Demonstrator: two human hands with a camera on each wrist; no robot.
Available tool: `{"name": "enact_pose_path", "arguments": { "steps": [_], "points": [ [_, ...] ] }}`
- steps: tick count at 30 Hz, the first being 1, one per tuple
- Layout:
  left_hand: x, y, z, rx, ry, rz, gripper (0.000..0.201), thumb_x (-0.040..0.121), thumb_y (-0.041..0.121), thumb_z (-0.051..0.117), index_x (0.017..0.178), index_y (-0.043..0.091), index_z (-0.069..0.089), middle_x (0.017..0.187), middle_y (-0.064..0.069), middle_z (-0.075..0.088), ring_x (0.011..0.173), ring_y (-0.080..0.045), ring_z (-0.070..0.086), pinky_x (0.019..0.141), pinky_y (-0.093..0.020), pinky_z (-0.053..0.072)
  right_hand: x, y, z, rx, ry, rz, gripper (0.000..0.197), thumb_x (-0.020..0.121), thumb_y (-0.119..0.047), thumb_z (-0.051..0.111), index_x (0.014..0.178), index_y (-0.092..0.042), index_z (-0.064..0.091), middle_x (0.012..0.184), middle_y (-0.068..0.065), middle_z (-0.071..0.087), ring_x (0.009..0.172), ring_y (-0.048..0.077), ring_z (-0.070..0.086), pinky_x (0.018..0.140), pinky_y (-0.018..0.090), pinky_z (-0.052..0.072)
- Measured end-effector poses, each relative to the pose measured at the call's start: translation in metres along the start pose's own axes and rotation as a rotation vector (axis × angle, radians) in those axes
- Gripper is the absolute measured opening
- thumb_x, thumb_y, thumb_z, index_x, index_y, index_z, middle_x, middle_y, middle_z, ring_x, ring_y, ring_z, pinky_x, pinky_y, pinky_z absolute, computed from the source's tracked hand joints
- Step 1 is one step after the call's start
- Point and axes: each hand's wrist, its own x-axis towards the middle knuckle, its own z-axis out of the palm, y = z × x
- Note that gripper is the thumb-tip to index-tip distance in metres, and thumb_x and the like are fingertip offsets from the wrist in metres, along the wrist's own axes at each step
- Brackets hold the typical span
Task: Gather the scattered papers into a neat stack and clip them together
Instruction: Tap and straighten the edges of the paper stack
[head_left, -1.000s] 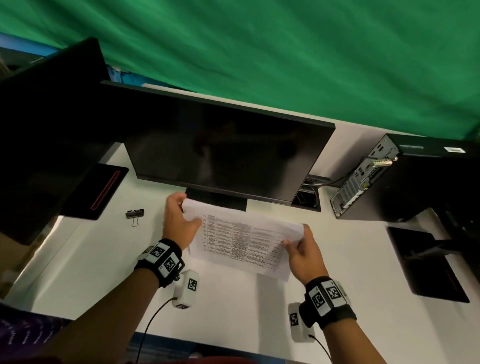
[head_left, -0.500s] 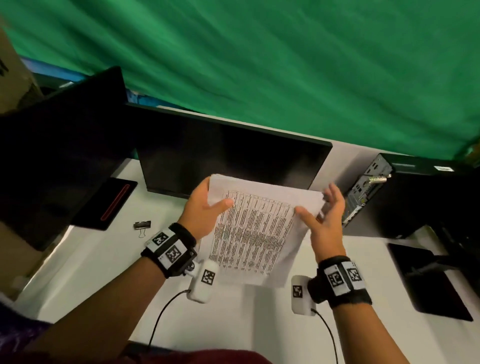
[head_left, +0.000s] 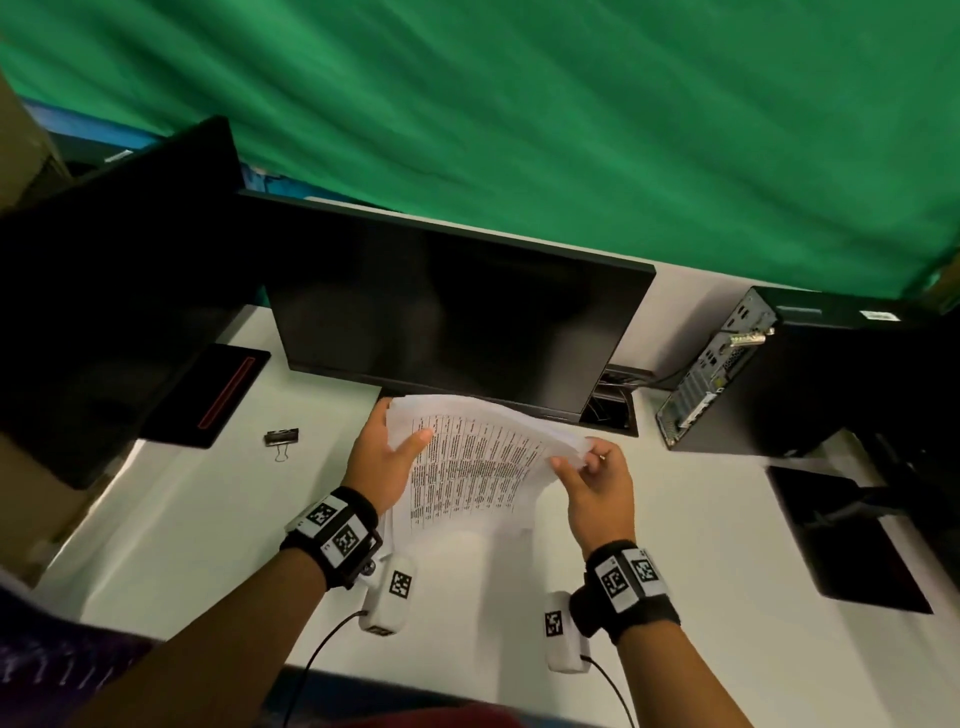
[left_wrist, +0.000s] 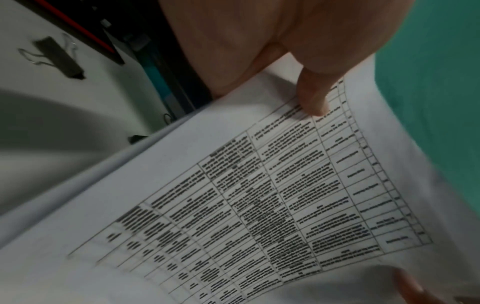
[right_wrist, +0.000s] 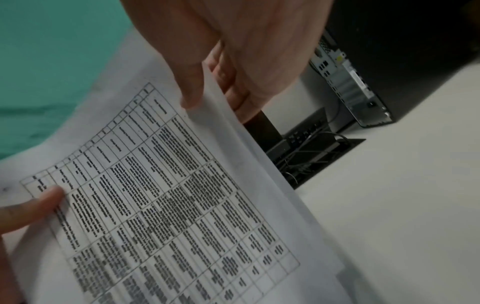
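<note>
At the far left, a black monitor stand base (head_left: 208, 395) with a red stripe is seen on the white desk (head_left: 208, 519). Just right of it a black binder clip (head_left: 281, 437) lies untouched, near the left hand but well apart from the sheets.

The left hand (head_left: 382, 462) is clamped on the left edge of the papers (head_left: 478, 467), thumb laid over the printed table and fingers hidden behind. The papers are held above the desk in front of the central monitor (head_left: 452, 317), top edge away from the person, and are bowed upward across the middle. The right hand (head_left: 597, 488) is pinched on the right edge, thumb in front and fingers behind, as the right wrist view shows. A computer tower (head_left: 779, 374) stands at the far right.

The stack is judged light, thin and floppy; it sags wherever it is unsupported, and loose sheets could slide over one another. A hold at both side edges suits squaring; the clip would best be set on one edge once the sheets are flush.

Compared with half a second earlier, the papers have been lowered and tipped flatter, and the right hand, then open against the edge, is now closed on it.
</note>
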Motion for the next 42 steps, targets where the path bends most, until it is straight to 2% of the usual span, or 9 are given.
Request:
{"name": "enact_pose_path", "arguments": {
  "steps": [6, 11, 14, 20, 24, 27, 31, 35, 42],
  "points": [
    [0.007, -0.002, -0.003, -0.011, 0.04, -0.028, 0.029, 0.09, 0.017, 0.064, 0.115, 0.026, 0.052, 0.106, 0.005, 0.068, 0.101, -0.016, 0.066, 0.094, -0.043, 0.053, 0.002, -0.005, 0.012, -0.103, -0.054, -0.038, 0.011, 0.095, -0.02, 0.061, 0.102, -0.028, 0.06, 0.105, 0.001, 0.072, 0.097, 0.017, 0.07, 0.077, 0.027, 0.057],
    [0.01, -0.001, 0.001, -0.103, 0.039, -0.014, 0.041, 0.088, 0.011, 0.066, 0.121, 0.027, 0.048, 0.111, 0.005, 0.068, 0.104, -0.015, 0.066, 0.093, -0.037, 0.052, 0.004, -0.023, 0.01, -0.095, -0.179, -0.127, 0.025, 0.099, -0.018, 0.054, 0.117, -0.03, 0.044, 0.112, -0.012, 0.062, 0.099, -0.006, 0.063, 0.079, 0.014, 0.054],
    [0.003, -0.007, 0.008, -0.061, -0.045, -0.057, 0.043, 0.089, 0.004, 0.062, 0.112, 0.037, 0.045, 0.109, 0.007, 0.065, 0.099, -0.01, 0.065, 0.089, -0.035, 0.053, -0.004, -0.008, 0.01, -0.12, -0.192, -0.078, 0.029, 0.099, -0.019, 0.054, 0.121, -0.027, 0.037, 0.113, -0.007, 0.061, 0.099, 0.005, 0.065, 0.075, 0.02, 0.057],
    [0.003, -0.005, 0.019, 0.029, -0.037, -0.083, 0.043, 0.096, 0.015, 0.054, 0.135, 0.023, 0.037, 0.117, 0.004, 0.059, 0.105, -0.015, 0.058, 0.098, -0.035, 0.046, -0.003, -0.005, 0.012, -0.225, -0.15, -0.055, 0.026, 0.101, -0.023, 0.051, 0.123, -0.02, 0.038, 0.108, -0.007, 0.064, 0.1, 0.014, 0.067, 0.084, 0.035, 0.059],
    [0.001, 0.007, 0.023, -0.053, -0.041, -0.016, 0.034, 0.095, 0.016, 0.056, 0.113, 0.041, 0.041, 0.108, 0.015, 0.06, 0.1, -0.005, 0.059, 0.085, -0.018, 0.044, 0.001, -0.013, 0.006, -0.145, -0.091, -0.07, 0.026, 0.1, -0.019, 0.052, 0.122, -0.021, 0.038, 0.109, -0.008, 0.064, 0.097, 0.007, 0.065, 0.074, 0.022, 0.057],
    [-0.003, 0.007, 0.025, -0.164, -0.069, -0.027, 0.027, 0.089, 0.028, 0.064, 0.105, 0.043, 0.048, 0.106, 0.008, 0.064, 0.096, -0.009, 0.064, 0.08, -0.022, 0.047, -0.007, -0.009, 0.003, -0.085, -0.093, 0.001, 0.036, 0.096, -0.022, 0.06, 0.125, -0.025, 0.039, 0.11, -0.005, 0.064, 0.101, 0.014, 0.066, 0.078, 0.027, 0.058],
    [-0.002, 0.013, 0.026, -0.352, -0.039, -0.047, 0.031, 0.083, 0.043, 0.06, 0.109, 0.026, 0.053, 0.104, -0.003, 0.068, 0.09, -0.02, 0.066, 0.068, -0.025, 0.052, -0.012, -0.01, 0.007, 0.034, -0.044, 0.031, 0.052, 0.08, -0.047, 0.074, 0.121, -0.03, 0.047, 0.112, -0.002, 0.065, 0.1, 0.015, 0.067, 0.081, 0.03, 0.059],
    [0.005, 0.024, 0.032, -0.333, 0.063, -0.063, 0.02, 0.094, 0.041, 0.054, 0.105, 0.025, 0.055, 0.102, 0.007, 0.072, 0.089, -0.015, 0.069, 0.067, -0.023, 0.052, -0.006, -0.02, 0.019, 0.059, 0.124, 0.055, 0.053, 0.073, -0.068, 0.056, 0.104, -0.025, 0.058, 0.104, 0.002, 0.067, 0.092, 0.018, 0.066, 0.071, 0.03, 0.053],
    [0.012, 0.028, 0.033, -0.199, 0.116, -0.02, 0.012, 0.096, 0.03, 0.051, 0.094, 0.022, 0.06, 0.104, 0.006, 0.07, 0.088, -0.001, 0.059, 0.067, -0.015, 0.038, 0.004, -0.028, 0.022, 0.049, 0.267, 0.007, 0.022, 0.098, -0.025, 0.051, 0.087, -0.015, 0.068, 0.097, 0.001, 0.067, 0.085, 0.017, 0.064, 0.056, 0.019, 0.049]
  ]
}}
